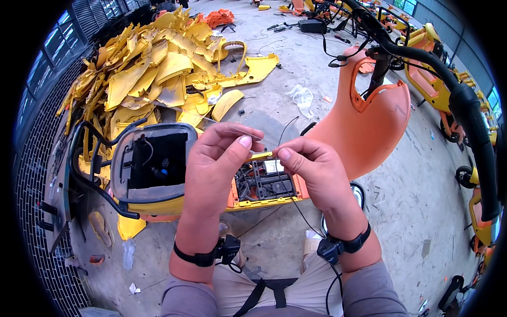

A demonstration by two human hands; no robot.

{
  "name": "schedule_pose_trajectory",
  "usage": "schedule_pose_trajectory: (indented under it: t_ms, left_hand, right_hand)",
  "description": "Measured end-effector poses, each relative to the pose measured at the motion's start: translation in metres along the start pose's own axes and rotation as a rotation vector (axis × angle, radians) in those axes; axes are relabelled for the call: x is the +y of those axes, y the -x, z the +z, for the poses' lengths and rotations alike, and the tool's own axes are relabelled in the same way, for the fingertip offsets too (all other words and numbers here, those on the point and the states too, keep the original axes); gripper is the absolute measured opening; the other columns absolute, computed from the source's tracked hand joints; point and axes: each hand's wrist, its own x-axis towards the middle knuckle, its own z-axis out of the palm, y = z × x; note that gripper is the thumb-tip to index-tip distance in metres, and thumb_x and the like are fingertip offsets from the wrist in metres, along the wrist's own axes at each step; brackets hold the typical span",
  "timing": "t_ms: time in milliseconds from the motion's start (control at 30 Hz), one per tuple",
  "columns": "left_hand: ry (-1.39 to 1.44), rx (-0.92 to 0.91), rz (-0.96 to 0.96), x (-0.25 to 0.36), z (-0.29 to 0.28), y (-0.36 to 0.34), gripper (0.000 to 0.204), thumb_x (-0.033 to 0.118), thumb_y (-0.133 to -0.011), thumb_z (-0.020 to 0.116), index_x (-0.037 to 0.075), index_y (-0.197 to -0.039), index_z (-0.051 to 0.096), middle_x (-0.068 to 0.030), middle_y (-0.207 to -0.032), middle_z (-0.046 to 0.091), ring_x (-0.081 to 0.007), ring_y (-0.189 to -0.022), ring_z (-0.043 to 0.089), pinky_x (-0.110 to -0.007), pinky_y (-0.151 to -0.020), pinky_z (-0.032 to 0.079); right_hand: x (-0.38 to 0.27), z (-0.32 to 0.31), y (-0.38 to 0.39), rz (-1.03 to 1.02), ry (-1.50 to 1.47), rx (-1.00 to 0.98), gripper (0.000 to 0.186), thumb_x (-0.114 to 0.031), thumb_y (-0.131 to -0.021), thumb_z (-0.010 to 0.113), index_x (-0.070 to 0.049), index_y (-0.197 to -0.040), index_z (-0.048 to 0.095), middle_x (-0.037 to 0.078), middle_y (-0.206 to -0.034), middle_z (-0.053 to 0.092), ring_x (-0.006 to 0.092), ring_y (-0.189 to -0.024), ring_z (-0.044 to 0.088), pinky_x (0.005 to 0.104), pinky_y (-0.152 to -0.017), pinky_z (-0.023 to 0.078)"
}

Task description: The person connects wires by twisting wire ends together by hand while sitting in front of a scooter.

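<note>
My left hand [224, 156] is closed in a pinch on a thin, pale strand [244, 134], perhaps a wire or tie. My right hand [306, 166] pinches a thin dark cable [289, 196], which arcs up behind the fingers and hangs down past the frame. Both hands are held over the open compartment [253, 187] of a yellow and orange scooter, full of dark parts and wiring. Left of them is the scooter's open black seat bin [156, 169] with a metal-tube rail around it. The orange front shield [369, 124] rises at the right.
A large heap of yellow plastic panels [158, 68] lies at upper left. The black handlebar [443, 74] curves over the right side. More yellow scooters [422, 53] stand along the right. Scattered cables, plastic bags [301, 99] and scraps lie on the concrete floor.
</note>
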Motion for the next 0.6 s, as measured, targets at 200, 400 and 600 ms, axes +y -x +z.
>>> schedule_pose_trajectory:
  t_ms: [200, 400, 600]
  left_hand:
    - [0.093, 0.000, 0.030, -0.004, 0.004, 0.001, 0.014, 0.013, -0.096, 0.053, 0.002, -0.099, 0.060, -0.0106, -0.101, 0.067, -0.0145, -0.090, 0.064, -0.027, -0.080, 0.048]
    - [0.225, 0.109, -0.005, -0.005, 0.008, -0.002, 0.018, 0.019, -0.099, 0.047, 0.005, -0.091, 0.056, -0.0108, -0.091, 0.067, -0.0169, -0.082, 0.065, -0.028, -0.077, 0.049]
    - [0.273, 0.111, 0.049, -0.013, 0.006, -0.004, 0.020, 0.023, -0.100, 0.052, 0.005, -0.091, 0.055, -0.0090, -0.085, 0.065, -0.0168, -0.076, 0.065, -0.028, -0.073, 0.050]
  right_hand:
    - [0.007, 0.000, -0.001, -0.043, -0.012, 0.011, 0.017, -0.016, -0.093, 0.065, -0.001, -0.100, 0.065, -0.001, -0.085, 0.063, 0.0042, -0.076, 0.053, 0.0208, -0.070, 0.045]
    - [0.011, 0.006, -0.001, -0.227, 0.164, -0.009, 0.013, -0.012, -0.092, 0.065, 0.000, -0.097, 0.066, 0.000, -0.085, 0.060, 0.0043, -0.073, 0.052, 0.0213, -0.067, 0.044]
    - [0.008, 0.012, 0.000, -0.359, 0.365, 0.022, 0.010, -0.009, -0.090, 0.065, 0.000, -0.092, 0.066, 0.003, -0.084, 0.056, 0.0058, -0.070, 0.053, 0.0213, -0.063, 0.044]
